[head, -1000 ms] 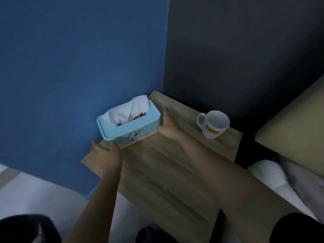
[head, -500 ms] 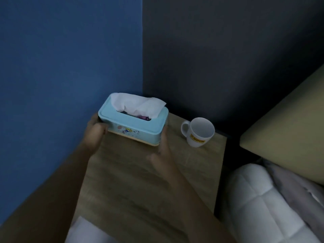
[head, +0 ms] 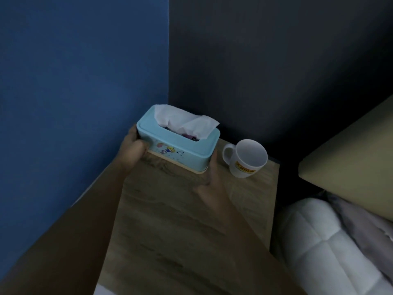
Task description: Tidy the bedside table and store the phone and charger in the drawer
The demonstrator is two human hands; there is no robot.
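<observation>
Tissue box (head: pixel 177 145): sitting at the bedside table's (head: pixel 180 220) far left corner.
Left hand (head: pixel 134 149): gripping its left end, fingers hidden.
Right hand (head: pixel 209 179): pressing its right end.
Mug (head: pixel 246 158): standing just right.
Drawer: hidden.

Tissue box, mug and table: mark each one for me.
Tissue box (head: pixel 180 153): head view, on its blue front wall.
Mug (head: pixel 244 169): head view, on its white outer side by the logo.
Table (head: pixel 180 231): head view, on bare wood between the forearms.
</observation>
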